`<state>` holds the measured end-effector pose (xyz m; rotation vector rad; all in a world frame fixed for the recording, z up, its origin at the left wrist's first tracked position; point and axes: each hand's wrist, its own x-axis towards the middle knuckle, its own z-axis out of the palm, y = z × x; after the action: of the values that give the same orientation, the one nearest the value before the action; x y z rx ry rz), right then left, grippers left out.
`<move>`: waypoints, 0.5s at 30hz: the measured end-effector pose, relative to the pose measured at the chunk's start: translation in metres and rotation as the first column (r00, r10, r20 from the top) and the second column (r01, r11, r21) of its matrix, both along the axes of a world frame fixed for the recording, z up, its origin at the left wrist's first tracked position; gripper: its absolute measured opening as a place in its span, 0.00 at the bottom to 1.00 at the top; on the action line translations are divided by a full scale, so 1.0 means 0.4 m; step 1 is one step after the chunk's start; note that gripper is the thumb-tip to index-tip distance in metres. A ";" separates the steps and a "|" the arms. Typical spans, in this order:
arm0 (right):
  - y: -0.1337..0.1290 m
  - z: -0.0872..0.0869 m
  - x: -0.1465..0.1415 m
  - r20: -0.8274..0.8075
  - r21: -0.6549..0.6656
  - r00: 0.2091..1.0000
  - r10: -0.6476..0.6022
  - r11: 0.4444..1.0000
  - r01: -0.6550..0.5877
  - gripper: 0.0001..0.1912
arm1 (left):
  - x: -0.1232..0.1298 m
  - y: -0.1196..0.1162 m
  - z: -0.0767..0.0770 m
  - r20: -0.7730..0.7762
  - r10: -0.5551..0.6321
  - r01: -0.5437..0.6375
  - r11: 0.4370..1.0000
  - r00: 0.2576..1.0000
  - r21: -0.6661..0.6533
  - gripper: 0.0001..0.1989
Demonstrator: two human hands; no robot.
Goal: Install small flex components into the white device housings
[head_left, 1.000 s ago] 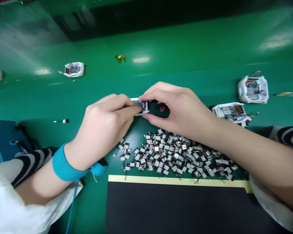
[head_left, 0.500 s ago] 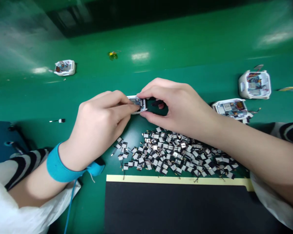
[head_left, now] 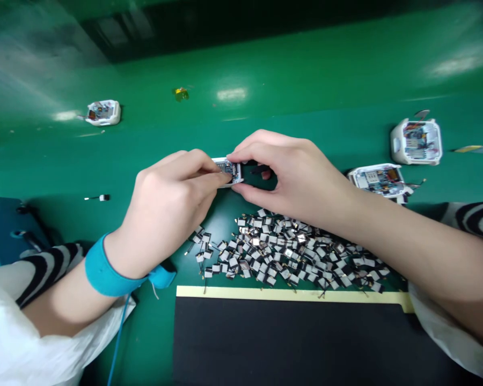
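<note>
Over the green mat, a small white device housing [head_left: 236, 170] with an exposed circuit board sits between my hands. My right hand [head_left: 295, 166] pinches its right end between thumb and forefinger. A dark pointed object [head_left: 260, 169] shows under that hand's curled fingers; its kind is unclear. My left hand [head_left: 173, 193] covers the left part of the housing, its fingers bunched and their tips pressed on the board. Those fingertips hide whatever lies beneath them. A blue wrist strap [head_left: 104, 271] circles the left wrist. Just below the hands spreads a pile of small black-and-white wired parts [head_left: 282, 249].
To the right stand two open white housings with boards, a nearer one [head_left: 378, 179] and a farther one [head_left: 416, 142]. Another open housing [head_left: 103, 112] is at upper left. One loose wired part [head_left: 103, 198] lies left. A black sheet [head_left: 290, 343] with a yellow edge fills the front.
The view has shifted slightly. Both hands keep almost the same pose on the housing, with the left hand a touch further right.
</note>
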<state>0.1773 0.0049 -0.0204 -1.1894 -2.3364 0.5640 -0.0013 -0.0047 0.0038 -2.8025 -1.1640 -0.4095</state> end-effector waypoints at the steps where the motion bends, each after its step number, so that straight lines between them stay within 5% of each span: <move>1: 0.000 0.000 0.000 0.003 -0.002 1.000 -0.002 1.000 0.002 0.12 | 0.000 -0.001 0.000 -0.004 0.006 -0.006 1.000 1.000 0.000 0.09; 15: -0.001 0.008 0.000 0.034 -0.042 0.999 -0.015 0.999 0.016 0.12 | -0.001 -0.002 -0.001 0.002 0.004 -0.004 1.000 1.000 0.014 0.09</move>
<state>0.1771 0.0043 -0.0171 -1.2445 -2.3524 0.5953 -0.0015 -0.0055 0.0036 -2.7882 -1.1617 -0.4189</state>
